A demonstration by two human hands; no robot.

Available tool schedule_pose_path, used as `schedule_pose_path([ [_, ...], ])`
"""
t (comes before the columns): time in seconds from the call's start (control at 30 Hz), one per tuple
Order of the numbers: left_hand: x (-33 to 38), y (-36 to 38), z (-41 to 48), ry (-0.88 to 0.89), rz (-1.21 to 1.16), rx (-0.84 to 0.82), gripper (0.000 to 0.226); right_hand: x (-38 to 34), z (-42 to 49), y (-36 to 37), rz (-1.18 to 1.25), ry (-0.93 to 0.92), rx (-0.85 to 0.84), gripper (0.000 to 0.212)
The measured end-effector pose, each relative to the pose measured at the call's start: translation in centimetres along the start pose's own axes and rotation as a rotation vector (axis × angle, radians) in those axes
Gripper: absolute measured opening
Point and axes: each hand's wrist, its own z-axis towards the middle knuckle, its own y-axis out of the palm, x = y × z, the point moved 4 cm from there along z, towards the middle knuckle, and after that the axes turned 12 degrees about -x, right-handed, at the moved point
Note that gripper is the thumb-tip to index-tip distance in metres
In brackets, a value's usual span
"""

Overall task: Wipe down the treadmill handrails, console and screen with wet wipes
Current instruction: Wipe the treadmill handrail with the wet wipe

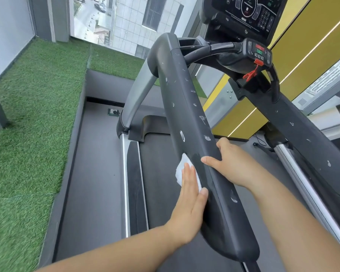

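Left handrail [186, 107] is running diagonally, black, speckled with white smudges. Left hand [190, 201] is pressing flat, fingers extended, pinning white wet wipe [180, 169] against the rail's outer side; wipe mostly hidden. Right hand [232, 163] is gripping the rail's inner edge, fingertips tucked behind it.

A gym high in a building: a treadmill [194, 114] with console [249, 12] stands on dark flooring beside artificial turf [33, 114], its window [110, 18] overlooking a street below.
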Motion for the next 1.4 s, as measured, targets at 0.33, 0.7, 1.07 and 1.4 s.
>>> schedule_pose_path([
  [0.33, -0.6, 0.6, -0.3, -0.015, 0.111, -0.077, 0.066, 0.0, 0.3, -0.2, -0.062, -0.013, -0.05, 0.05],
  [0.7, -0.7, 0.1, 0.1, 0.008, 0.264, -0.097, 0.066, 0.0, 0.3, -0.6, -0.09, -0.015, -0.096, 0.045],
  [1.07, 1.5, 1.2, -0.4, -0.01, 0.295, -0.1, 0.064, 0.5, 0.8, -0.5, -0.028, -0.05, -0.138, 0.035],
  [1.4, 2.0, 1.1, -0.3, -0.031, 0.283, -0.111, 0.061, 0.5, 0.6, -0.3, -0.048, -0.039, -0.106, 0.037],
])
